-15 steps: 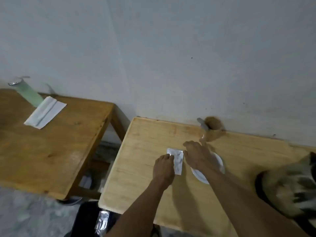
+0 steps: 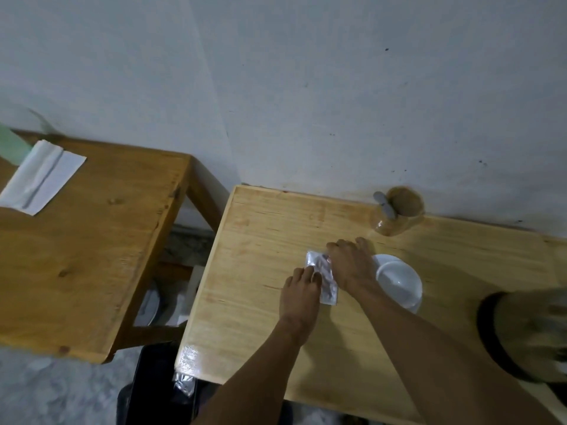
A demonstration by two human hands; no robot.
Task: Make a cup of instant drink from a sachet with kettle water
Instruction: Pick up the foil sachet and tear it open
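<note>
A silvery sachet (image 2: 325, 280) lies flat on the light wooden table (image 2: 251, 271). My left hand (image 2: 302, 294) presses on its near left side, fingers on the foil. My right hand (image 2: 349, 265) rests over its far right edge, fingers curled onto it. A glass mug (image 2: 399, 214) of brown drink with a grey spoon handle sticking out stands by the wall. A white saucer (image 2: 399, 280) sits just right of my right hand. The kettle (image 2: 527, 335) shows blurred at the right edge.
A darker wooden table (image 2: 92, 240) stands to the left with a folded white paper (image 2: 40, 176) and a pale green bottle (image 2: 10, 145). A black bin (image 2: 153, 391) with foil wrappers sits on the floor below the table's near left corner.
Both hands have stayed on the sachet; the right hand has slid slightly over its far edge. The view has shifted a little.
</note>
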